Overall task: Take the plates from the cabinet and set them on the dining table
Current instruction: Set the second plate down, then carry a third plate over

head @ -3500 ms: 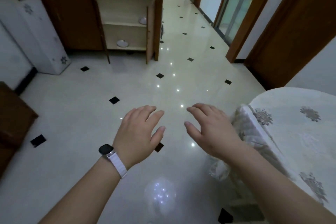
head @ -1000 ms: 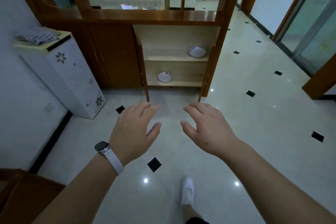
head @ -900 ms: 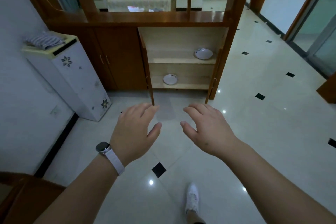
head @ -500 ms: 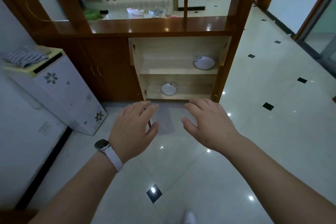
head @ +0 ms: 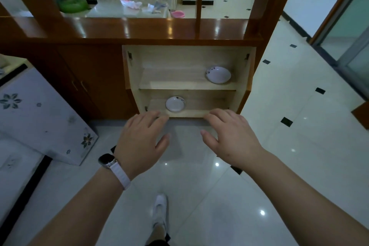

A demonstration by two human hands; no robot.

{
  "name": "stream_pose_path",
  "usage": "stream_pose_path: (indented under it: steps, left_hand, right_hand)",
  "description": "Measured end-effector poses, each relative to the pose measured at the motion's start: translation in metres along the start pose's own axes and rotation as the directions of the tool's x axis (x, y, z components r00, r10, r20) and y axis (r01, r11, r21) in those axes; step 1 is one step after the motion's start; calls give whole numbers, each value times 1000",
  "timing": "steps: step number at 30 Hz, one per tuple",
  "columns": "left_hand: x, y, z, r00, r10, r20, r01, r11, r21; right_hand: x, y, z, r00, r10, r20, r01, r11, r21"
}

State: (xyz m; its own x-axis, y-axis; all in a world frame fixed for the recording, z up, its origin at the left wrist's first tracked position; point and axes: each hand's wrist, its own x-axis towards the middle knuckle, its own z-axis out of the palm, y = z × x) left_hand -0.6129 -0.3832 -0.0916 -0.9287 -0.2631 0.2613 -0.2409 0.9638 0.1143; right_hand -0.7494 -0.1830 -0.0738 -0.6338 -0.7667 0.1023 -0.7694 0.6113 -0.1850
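Note:
An open wooden cabinet point(head: 187, 60) stands straight ahead with two pale shelves. A white plate point(head: 218, 74) rests on the upper shelf at the right. A second, smaller white plate point(head: 175, 104) lies on the lower shelf, left of centre. My left hand point(head: 140, 141), with a watch on its wrist, hovers palm down in front of the cabinet's bottom edge, fingers apart and holding nothing. My right hand point(head: 231, 136) hovers beside it, also spread and holding nothing. Neither hand touches a plate. The dining table is out of view.
Both cabinet doors point(head: 251, 74) stand swung outward. A white appliance with flower prints point(head: 40, 118) stands at the left. A glossy wooden counter point(head: 139, 28) tops the cabinet. Tiled floor point(head: 289, 146) stretches to the right. My white shoe point(head: 159, 207) shows below.
I have walked toward the cabinet, which now looks larger and closer. Both hands stay held out, spread and holding nothing. The dining table has left the view.

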Motion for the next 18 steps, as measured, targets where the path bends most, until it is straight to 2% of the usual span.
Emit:
stream_pose_path:
  steps: [7,11,18]
  left_hand:
    - [100,-91,24,998,64,-8,-64,998,10]
    - [156,-140,29,988,153,-6,-153,988,0]
    - [225,-175,54,969,246,6,-244,965,-100]
  right_hand:
    - [100,-6,19,992,122,31,-120,991,-58]
    - [161,-15,17,985,174,5,-173,981,-92]
    - [223,-20,21,972,229,-41,-233,967,-100]
